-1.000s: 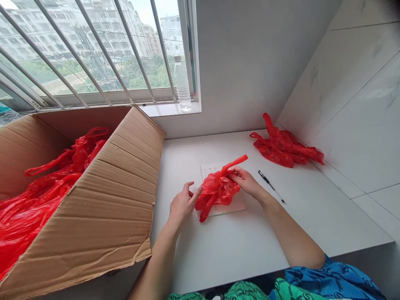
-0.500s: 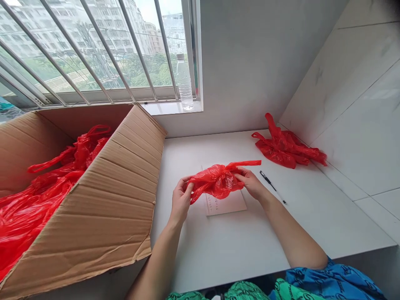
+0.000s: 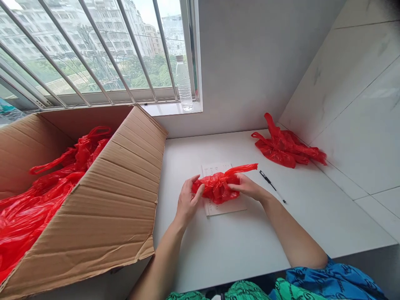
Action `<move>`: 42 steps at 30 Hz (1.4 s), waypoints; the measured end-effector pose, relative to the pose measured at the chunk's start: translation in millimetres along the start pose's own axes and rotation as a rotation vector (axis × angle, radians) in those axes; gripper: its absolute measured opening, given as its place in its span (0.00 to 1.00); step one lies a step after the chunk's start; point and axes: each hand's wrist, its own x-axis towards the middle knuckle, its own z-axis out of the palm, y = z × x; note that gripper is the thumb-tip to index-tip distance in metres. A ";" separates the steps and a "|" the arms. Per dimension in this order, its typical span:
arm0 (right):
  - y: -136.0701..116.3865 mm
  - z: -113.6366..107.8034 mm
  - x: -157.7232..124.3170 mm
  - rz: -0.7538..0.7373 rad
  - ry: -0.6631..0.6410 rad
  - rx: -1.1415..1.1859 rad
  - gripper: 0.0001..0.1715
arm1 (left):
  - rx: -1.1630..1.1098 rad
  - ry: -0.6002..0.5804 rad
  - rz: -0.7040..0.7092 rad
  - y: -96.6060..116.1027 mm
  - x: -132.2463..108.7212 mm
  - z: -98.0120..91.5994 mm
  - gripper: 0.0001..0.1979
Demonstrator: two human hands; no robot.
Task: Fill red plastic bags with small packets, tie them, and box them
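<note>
A crumpled red plastic bag (image 3: 218, 186), gathered into a bundle with one tail pointing right, is over a white notebook (image 3: 231, 207) with small writing on it. My left hand (image 3: 189, 198) grips the bag's left end between thumb and fingers. On the other side, my right hand (image 3: 248, 186) has its fingers closed around the bag's right part. The bundle covers the middle of the notebook. To the right of my right hand lies a black and clear pen (image 3: 271, 186).
A large open cardboard box (image 3: 115, 196) at the left holds a heap of red plastic bags (image 3: 46, 191). More red plastic (image 3: 286, 143) lies at the back right by the tiled wall. A clear bottle (image 3: 184, 85) stands on the windowsill beside the barred window.
Both hands have moved closer together, bunching the bag into a more compact shape. The bag sits slightly lower, and more of the notebook's top shows.
</note>
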 end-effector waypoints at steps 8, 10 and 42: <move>14.0 5.9 4.0 -0.023 0.090 -0.062 0.14 | 0.020 -0.119 0.052 -5.1 0.9 2.6 0.14; 15.3 3.1 6.6 -0.010 0.153 -0.043 0.13 | -0.111 -0.076 0.000 -4.6 0.8 1.2 0.10; 7.6 35.2 4.3 -0.287 0.509 -0.702 0.19 | 0.590 -0.021 0.442 14.0 -11.3 32.8 0.28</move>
